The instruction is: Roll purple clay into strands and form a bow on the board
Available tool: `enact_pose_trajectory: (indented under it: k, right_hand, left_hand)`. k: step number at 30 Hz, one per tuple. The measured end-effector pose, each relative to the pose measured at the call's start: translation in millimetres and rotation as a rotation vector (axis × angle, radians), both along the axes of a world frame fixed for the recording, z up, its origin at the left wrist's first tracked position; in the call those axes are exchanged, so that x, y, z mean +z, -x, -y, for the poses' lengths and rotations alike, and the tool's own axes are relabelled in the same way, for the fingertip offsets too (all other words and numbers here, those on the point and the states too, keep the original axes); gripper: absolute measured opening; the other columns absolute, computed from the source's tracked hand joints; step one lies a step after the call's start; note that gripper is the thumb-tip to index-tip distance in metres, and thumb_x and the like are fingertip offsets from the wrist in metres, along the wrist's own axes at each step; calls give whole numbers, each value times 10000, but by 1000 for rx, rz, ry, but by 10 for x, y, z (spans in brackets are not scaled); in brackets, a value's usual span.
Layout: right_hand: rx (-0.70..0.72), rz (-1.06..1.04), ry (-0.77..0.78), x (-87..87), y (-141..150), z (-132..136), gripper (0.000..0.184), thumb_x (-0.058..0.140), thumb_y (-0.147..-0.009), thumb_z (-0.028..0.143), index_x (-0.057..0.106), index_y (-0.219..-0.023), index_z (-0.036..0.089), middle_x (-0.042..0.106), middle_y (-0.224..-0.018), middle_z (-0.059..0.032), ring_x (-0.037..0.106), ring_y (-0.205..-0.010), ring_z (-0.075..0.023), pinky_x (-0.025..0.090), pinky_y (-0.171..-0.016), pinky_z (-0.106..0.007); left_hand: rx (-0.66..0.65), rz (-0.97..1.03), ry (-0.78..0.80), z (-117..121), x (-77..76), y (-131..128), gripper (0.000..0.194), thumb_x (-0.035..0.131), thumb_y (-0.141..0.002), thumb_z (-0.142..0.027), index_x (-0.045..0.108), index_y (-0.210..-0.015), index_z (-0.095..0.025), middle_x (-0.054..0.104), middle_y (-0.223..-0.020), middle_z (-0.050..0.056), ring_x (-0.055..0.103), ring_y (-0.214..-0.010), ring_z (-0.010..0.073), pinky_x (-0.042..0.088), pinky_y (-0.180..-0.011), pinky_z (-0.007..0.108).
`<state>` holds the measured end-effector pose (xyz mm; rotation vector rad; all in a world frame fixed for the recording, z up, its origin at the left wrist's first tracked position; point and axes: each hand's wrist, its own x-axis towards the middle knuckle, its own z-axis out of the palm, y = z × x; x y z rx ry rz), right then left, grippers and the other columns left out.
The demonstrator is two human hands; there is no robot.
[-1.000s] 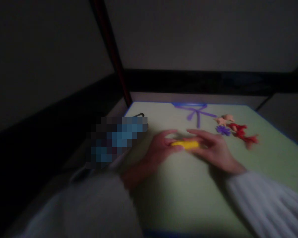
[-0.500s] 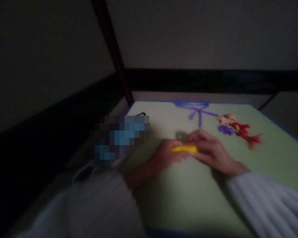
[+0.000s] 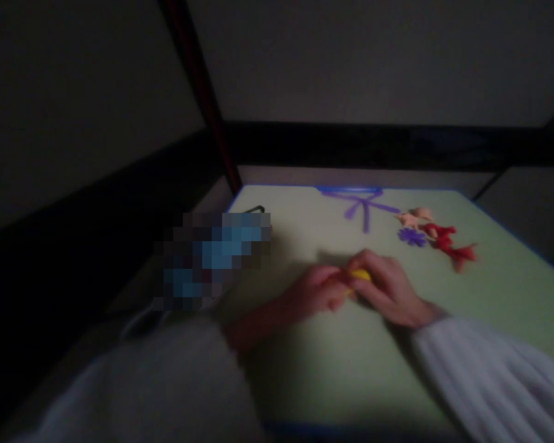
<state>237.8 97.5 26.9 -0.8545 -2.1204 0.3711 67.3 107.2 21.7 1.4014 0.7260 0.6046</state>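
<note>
A small yellow lump (image 3: pixel 361 274), which looks like modelling clay, is held between my two hands above the board. My left hand (image 3: pixel 314 289) is closed on its left end, fingers and thumb folded together. From the right, my right hand (image 3: pixel 388 286) pinches the other end, with the yellow showing between thumb and fingers. The hands touch or nearly touch, and much of the lump is hidden by the fingers.
A pale green board (image 3: pixel 323 381) with blue edges lies beneath. Toward its far right are a purple flower shape (image 3: pixel 412 237), a peach star-like shape (image 3: pixel 410 219) and red shapes (image 3: pixel 442 240). Flat purple strips (image 3: pixel 366 212) lie at the back. A blurred-out bluish object (image 3: pixel 221 249) stands left.
My fingers have closed further over the yellow lump, so less of it shows than before. It was stretched lengthwise between both hands. The view has shifted slightly.
</note>
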Motion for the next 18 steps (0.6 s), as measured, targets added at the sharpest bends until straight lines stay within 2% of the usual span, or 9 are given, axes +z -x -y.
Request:
enact_pose_trajectory:
  k: [3, 9, 14, 18]
  right_hand:
    - [-50, -62, 12, 19, 50, 40, 181, 439, -935, 334, 518, -825, 214, 561, -544, 39, 511, -443, -101, 385, -433, -205]
    - [-123, -113, 52, 5, 47, 51, 170, 430, -939, 332, 560, -968, 226, 637, -672, -6, 593, -540, -125, 446, -470, -222]
    - [-123, -88, 32, -10, 26, 37, 164, 456, -931, 324, 567, -1019, 241, 649, -714, -11, 623, -599, -137, 473, -505, -228]
    - [-135, -64, -10, -12, 15, 20, 142, 475, -921, 312, 579, -983, 239, 650, -755, -26, 643, -676, -158, 491, -551, -249]
  left_hand:
    - [-27, 14, 43, 34, 26, -15, 420, 474, -821, -524, 568, -703, -132, 447, -483, -39, 350, -421, 68, 257, -442, 219]
    - [-11, 28, 107, 59, 32, -3, 420, 408, -883, -463, 598, -734, -120, 450, -497, -26, 339, -423, 68, 246, -441, 225]
    - [-12, 34, 125, 32, -1, -6, 435, 440, -861, -491, 620, -728, -118, 468, -485, -17, 355, -417, 70, 237, -419, 224]
    - [-13, 39, 151, -3, -47, -8, 453, 474, -825, -539, 614, -720, -121, 470, -468, -24, 357, -403, 67, 233, -405, 215]
